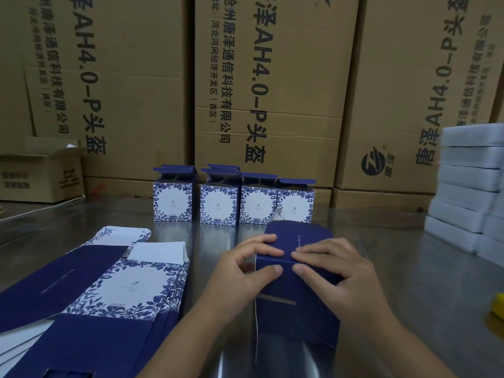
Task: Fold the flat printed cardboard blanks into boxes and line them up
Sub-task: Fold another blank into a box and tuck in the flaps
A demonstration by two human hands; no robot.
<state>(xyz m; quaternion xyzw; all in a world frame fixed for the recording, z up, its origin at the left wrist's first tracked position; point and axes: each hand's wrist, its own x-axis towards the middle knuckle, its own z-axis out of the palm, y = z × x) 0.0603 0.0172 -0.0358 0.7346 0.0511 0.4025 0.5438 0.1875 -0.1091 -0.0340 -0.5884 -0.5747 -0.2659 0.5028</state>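
Note:
A dark blue, partly folded box (297, 304) stands on the steel table in front of me. My left hand (240, 271) grips its upper left edge, thumb on the near face, fingers on the folded flap. My right hand (335, 271) grips the upper right edge the same way. A stack of flat blue-and-white floral blanks (114, 293) lies to the left. Several folded boxes (234, 203), top flaps open, stand in a row at the back.
Large brown cartons (272, 91) form a wall behind the steel table (409, 268). A stack of white boxes (469, 192) fills the right edge. A small open carton (41, 175) sits at the far left. Something yellow (497, 306) shows at the right border.

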